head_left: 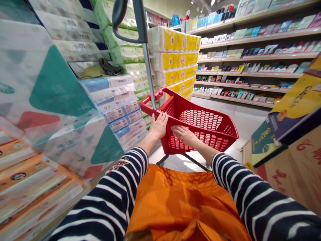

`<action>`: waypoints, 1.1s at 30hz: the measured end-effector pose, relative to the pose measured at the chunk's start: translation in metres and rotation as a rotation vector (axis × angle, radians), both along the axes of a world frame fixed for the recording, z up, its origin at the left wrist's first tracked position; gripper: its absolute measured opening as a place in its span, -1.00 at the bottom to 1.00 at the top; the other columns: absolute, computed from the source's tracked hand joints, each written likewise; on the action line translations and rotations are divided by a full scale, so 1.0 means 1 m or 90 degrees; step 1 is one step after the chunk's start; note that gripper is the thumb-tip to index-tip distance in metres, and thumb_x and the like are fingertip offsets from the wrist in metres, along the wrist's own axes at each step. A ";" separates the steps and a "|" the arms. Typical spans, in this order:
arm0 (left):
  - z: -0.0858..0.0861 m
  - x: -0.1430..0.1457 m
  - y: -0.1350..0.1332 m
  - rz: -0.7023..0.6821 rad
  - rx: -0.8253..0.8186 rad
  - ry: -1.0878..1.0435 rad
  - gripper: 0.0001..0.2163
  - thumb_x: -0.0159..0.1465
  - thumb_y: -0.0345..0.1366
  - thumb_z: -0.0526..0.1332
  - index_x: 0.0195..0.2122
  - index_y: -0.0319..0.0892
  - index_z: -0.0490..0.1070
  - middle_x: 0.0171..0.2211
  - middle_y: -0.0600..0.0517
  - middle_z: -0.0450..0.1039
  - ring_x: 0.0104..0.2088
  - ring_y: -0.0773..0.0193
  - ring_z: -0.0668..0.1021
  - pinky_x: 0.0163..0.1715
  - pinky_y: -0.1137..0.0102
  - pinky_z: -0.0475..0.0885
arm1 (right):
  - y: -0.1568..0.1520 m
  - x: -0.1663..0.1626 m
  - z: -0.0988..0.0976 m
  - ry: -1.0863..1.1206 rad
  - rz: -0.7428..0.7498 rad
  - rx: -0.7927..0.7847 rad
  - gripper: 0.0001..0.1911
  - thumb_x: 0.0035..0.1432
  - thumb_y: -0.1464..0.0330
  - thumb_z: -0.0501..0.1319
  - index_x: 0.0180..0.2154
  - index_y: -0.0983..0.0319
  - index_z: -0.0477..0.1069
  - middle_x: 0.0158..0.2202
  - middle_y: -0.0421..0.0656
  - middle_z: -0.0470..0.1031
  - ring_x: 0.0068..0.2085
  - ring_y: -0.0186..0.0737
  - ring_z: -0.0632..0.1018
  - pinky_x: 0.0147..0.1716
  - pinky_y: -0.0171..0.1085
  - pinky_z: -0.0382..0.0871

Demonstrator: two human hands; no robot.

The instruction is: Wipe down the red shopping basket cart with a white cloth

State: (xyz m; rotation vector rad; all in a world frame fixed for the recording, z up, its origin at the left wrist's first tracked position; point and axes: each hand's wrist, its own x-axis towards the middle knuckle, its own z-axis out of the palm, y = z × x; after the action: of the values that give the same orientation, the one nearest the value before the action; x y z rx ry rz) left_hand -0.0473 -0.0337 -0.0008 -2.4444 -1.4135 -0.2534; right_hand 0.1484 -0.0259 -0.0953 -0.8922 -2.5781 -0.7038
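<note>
A red plastic shopping basket on wheels [200, 117] stands tilted in front of me, with a metal pole and a grey loop handle [143, 33] rising from its left end. My left hand [159, 126] lies on the basket's upper rim near the pole, its fingers stretched out. Lower on the near side wall, my right hand [185, 134] presses a small pale cloth [186, 128] flat against the red plastic. Most of that cloth is hidden under the fingers. The basket's inside shows its perforated walls.
Stacked tissue packs [117, 103] rise close on my left, with a dark and olive cloth bundle [100, 69] on top. Yellow and white packs [179, 45] stand behind the basket. Cartons [281, 134] crowd the right side. Shelves of cosmetics [255, 57] line the back.
</note>
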 end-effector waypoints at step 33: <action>-0.020 0.028 -0.012 0.020 0.001 0.013 -0.34 0.10 -0.46 0.00 0.29 -0.24 -0.03 0.33 -0.10 -0.10 0.32 0.09 -0.01 0.22 -0.13 -0.15 | -0.025 0.057 0.012 0.149 -0.124 0.062 -0.52 0.22 0.58 -0.05 0.13 0.24 0.30 0.21 -0.08 0.26 0.27 -0.08 0.15 0.20 -0.03 0.15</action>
State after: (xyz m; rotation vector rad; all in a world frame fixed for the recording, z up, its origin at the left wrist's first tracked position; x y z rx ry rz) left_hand -0.0190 -0.0453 -0.0211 -2.4144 -1.4420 -0.2223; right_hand 0.2053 -0.0511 -0.0828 -1.1322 -2.2549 -0.7232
